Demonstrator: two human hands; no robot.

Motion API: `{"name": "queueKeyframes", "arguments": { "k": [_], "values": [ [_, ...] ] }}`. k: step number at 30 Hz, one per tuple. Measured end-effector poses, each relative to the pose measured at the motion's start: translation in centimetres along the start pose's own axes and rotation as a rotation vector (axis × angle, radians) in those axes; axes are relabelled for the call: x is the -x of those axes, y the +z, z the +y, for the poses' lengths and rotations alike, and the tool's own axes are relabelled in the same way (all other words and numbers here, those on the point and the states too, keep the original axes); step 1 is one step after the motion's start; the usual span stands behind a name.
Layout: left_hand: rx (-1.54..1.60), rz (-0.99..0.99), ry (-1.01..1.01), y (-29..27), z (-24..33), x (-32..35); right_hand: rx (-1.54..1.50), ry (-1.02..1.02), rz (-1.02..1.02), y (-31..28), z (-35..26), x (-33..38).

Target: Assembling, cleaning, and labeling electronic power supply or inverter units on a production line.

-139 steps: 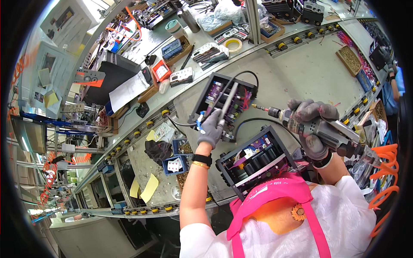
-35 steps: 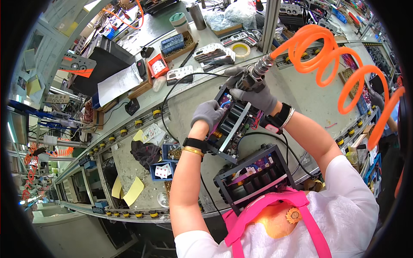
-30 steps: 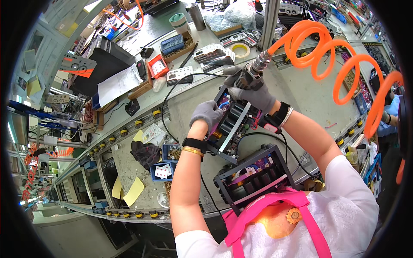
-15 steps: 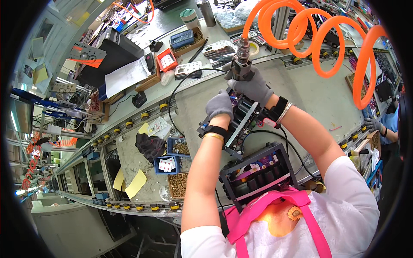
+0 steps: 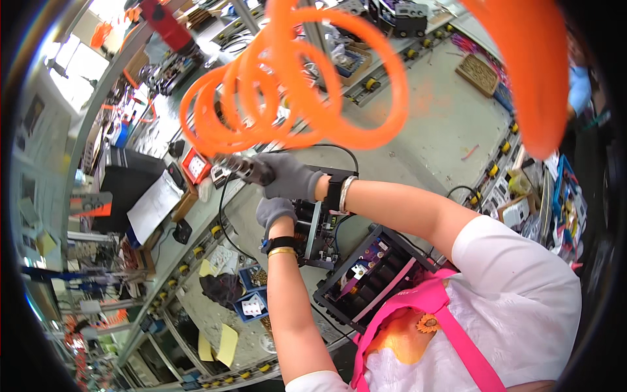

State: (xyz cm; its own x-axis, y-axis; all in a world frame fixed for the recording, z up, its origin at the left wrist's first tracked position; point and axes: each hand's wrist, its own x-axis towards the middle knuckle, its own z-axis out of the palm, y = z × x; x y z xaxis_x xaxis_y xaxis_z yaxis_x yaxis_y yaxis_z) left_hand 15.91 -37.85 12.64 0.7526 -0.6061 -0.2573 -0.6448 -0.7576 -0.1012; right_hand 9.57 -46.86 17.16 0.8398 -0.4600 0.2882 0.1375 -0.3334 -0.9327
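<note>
My right hand (image 5: pixel 290 176), in a grey glove, is wrapped round a metal air screwdriver (image 5: pixel 243 168), tilted with its rear toward the far left. Just below it, my left hand (image 5: pixel 275 213), also gloved, is curled at the left end of an open electronic unit (image 5: pixel 319 234). That unit has black cylinders, a circuit board and a metal rail. What the left fingertips hold is hidden. A coiled orange air hose (image 5: pixel 385 124) stretches above the hands and covers part of the bench. Nearer to me stands a second black-framed unit (image 5: pixel 324 297) with its inside exposed.
Blue bins (image 5: pixel 251 307) with small parts and a dark cloth (image 5: pixel 221 290) lie at the left. A red tray (image 5: pixel 195 166) and papers (image 5: pixel 154 205) are farther back. A black cable (image 5: pixel 223 202) loops round the unit. Roller tracks (image 5: pixel 494 171) edge the bench.
The view has swung, shifting the bench scene. My right hand has tipped the screwdriver from upright toward the left, and the orange hose now hangs across the middle. My left hand stays by the unit.
</note>
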Motion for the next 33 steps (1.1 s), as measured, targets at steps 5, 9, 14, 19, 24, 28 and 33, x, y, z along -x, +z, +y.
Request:
{"name": "queueKeyframes", "arguments": {
  "k": [5, 9, 14, 19, 24, 28, 33],
  "values": [
    [0.118, -0.128, 0.003, -0.7, -3.0, 0.7, -0.136, -0.071, 0.101, -3.9, -0.7, 2.9],
    [0.148, -0.024, 0.033, -0.4, -3.3, 1.9, -0.283, 0.146, 0.07, -14.0, 1.4, 6.7],
    [0.027, 0.081, 0.076, 0.3, -2.2, 2.0, 0.305, 0.32, 0.669, -29.4, 11.0, 16.1],
    [-0.049, 0.071, 0.08, 0.5, -4.5, 2.9, 0.872, 0.833, 0.078, -26.7, 22.0, 28.6],
    [-0.149, 0.02, 0.102, 0.8, -4.7, 2.6, 1.013, 0.999, 0.328, -17.0, 15.3, 30.1],
    [-0.177, 0.045, 0.009, 1.9, -8.0, 2.5, 0.963, 0.982, 0.244, -14.4, 13.9, 30.6],
    [-0.235, -0.003, -0.098, 2.4, -10.6, 1.8, 0.983, 0.85, 0.169, -11.6, 12.8, 31.6]
  ]
}}
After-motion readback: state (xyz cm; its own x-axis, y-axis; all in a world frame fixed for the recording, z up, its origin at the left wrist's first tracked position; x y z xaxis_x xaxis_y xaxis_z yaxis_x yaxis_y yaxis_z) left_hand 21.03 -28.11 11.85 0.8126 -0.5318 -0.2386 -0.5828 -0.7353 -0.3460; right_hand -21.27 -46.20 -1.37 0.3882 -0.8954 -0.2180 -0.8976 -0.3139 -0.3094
